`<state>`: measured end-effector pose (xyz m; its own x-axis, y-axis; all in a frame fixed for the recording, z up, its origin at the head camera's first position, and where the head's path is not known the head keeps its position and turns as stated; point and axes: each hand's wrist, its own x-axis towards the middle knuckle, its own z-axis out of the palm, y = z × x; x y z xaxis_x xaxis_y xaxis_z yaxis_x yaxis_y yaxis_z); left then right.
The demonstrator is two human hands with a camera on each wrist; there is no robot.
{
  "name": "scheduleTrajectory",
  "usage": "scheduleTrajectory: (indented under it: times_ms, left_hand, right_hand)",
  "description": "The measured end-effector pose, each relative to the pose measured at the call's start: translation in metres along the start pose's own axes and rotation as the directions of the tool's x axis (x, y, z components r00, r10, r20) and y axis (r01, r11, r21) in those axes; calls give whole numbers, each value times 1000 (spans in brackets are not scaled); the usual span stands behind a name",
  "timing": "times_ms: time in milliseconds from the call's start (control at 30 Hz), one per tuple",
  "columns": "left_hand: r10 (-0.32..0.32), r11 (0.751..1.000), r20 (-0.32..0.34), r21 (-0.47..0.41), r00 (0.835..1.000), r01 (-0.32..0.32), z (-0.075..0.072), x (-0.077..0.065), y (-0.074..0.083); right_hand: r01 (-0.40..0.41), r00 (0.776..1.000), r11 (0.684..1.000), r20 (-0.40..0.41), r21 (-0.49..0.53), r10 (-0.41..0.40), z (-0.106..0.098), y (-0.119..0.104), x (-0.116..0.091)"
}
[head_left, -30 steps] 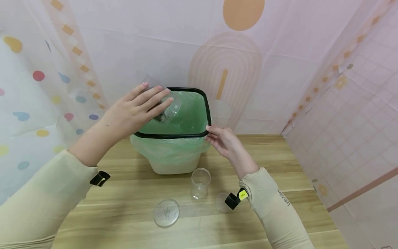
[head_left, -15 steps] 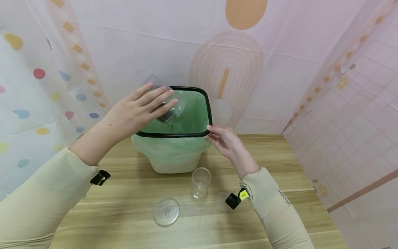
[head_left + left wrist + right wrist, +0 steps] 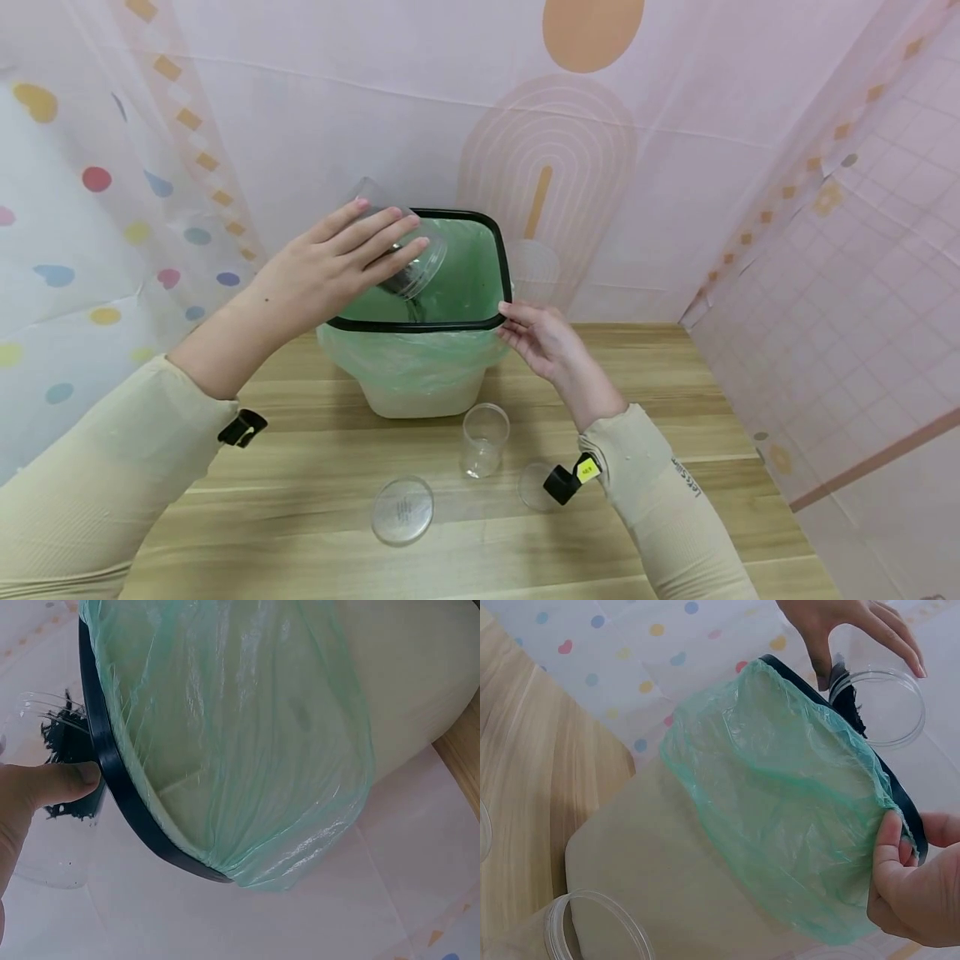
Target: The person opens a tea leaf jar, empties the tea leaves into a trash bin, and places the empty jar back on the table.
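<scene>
My left hand (image 3: 318,262) grips a clear plastic jar (image 3: 433,257) tipped mouth-down over a waste bin (image 3: 423,404). Black shredded bits (image 3: 846,697) lie along the jar's lower side, and a few dark strands (image 3: 415,310) hang below its mouth inside the bin. In the left wrist view, the thumb presses the jar's wall beside the bin's black rim ring (image 3: 112,761). A green bag (image 3: 412,358) lines the bin and folds over its outside. My right hand (image 3: 543,342) pinches the rim ring and bag at the right front corner, thumb on top, fingers beneath.
A second clear jar (image 3: 483,446) stands upright on the wooden table (image 3: 300,517), just in front of the bin. Two clear round lids lie nearby: a printed lid (image 3: 402,510) and another lid (image 3: 534,487) below the right wrist. A patterned cloth (image 3: 675,167) hangs behind.
My left hand has moved slightly right with the tipped jar. Dark strands now show below its mouth, inside the bin. The right hand keeps its hold on the rim.
</scene>
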<state>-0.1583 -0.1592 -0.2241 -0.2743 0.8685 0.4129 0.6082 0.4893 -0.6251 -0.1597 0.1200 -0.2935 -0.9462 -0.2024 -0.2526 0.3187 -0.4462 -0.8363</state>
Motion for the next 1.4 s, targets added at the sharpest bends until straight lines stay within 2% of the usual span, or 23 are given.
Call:
scheduleTrajectory:
  times_ms: [300, 633, 867, 1000, 1400]
  left_hand:
    - [4, 1000, -9, 10, 1000, -4, 1, -1, -2]
    - [-1, 999, 18, 46, 1000, 0, 2, -2, -2]
    - [54, 991, 21, 124, 998, -56, 7, -2, 2]
    - [72, 989, 9, 129, 997, -72, 10, -2, 5]
    - [64, 991, 10, 121, 998, -65, 11, -2, 6]
  right_hand:
    - [0, 1000, 1000, 0, 16, 0, 0, 1, 0]
    - [1, 1000, 1000, -1, 10, -1, 0, 2, 1]
    - [-8, 1000, 1000, -8, 17, 8, 0, 1, 1]
    - [-12, 1000, 1000, -17, 22, 13, 0, 0, 1]
    - [-21, 999, 1000, -25, 18, 22, -1, 0, 1]
